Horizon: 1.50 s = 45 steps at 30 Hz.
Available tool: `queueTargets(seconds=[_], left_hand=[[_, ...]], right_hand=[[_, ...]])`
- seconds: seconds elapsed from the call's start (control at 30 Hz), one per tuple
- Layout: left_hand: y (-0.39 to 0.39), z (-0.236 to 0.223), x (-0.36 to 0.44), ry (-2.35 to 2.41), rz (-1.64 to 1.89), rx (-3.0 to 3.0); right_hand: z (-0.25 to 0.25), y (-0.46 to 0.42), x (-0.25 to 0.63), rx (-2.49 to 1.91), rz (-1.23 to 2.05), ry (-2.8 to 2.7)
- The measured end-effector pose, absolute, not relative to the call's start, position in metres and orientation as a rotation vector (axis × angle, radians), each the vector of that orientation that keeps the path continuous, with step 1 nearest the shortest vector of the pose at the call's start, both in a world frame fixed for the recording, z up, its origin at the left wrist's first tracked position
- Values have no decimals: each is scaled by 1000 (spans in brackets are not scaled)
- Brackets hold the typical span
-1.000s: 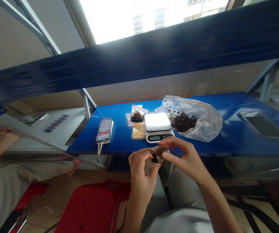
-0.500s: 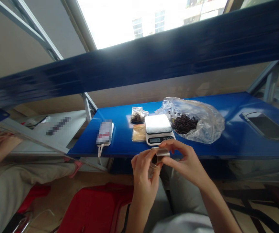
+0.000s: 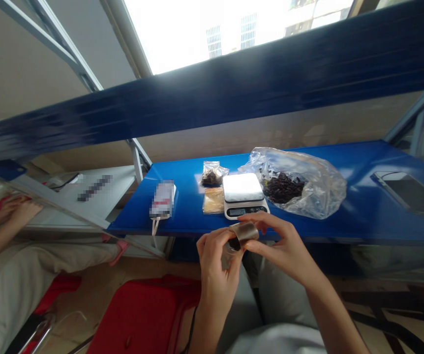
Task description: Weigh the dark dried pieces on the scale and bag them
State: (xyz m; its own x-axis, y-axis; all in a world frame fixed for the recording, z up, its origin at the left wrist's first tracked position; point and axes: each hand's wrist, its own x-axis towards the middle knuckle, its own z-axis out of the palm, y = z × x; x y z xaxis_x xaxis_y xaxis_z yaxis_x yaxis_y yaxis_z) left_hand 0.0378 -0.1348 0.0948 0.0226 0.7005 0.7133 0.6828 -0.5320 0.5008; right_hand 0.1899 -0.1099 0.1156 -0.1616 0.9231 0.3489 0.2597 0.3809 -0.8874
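Between my left hand (image 3: 215,260) and my right hand (image 3: 284,246) I hold a small translucent brownish pouch (image 3: 244,233) with dark material showing at its lower end. The fingertips of both hands pinch its sides, and part of it is hidden behind them. Just beyond my right fingers stands a white digital kitchen scale (image 3: 243,194), which they do not touch. On the blue shelf (image 3: 348,228) beyond it lies a large clear plastic bag (image 3: 318,189) of dark dried pieces.
A small zip bag of dark pieces (image 3: 212,174) and a flat tan packet (image 3: 214,200) lie left of the scale. A blurred white package (image 3: 163,199) and a phone (image 3: 407,194) also lie on the shelf. An upper blue shelf beam (image 3: 212,103) crosses above. A co-worker's hands (image 3: 16,211) rest at far left.
The pouch has tilted slightly between my fingers, and my hands stay close together. The shelf and the objects on it have shifted a little to the right in view as my head moved.
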Motion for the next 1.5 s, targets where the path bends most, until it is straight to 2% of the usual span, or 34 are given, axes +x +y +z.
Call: queueTargets(seconds=[0.8, 1.5], left_hand=[[-137, 101, 49, 1478, 1648, 2152], [-135, 101, 50, 1409, 1573, 2269]], right_hand=[[123, -117, 197, -1106, 764, -1602], [119, -116, 195, -1070, 698, -1581]])
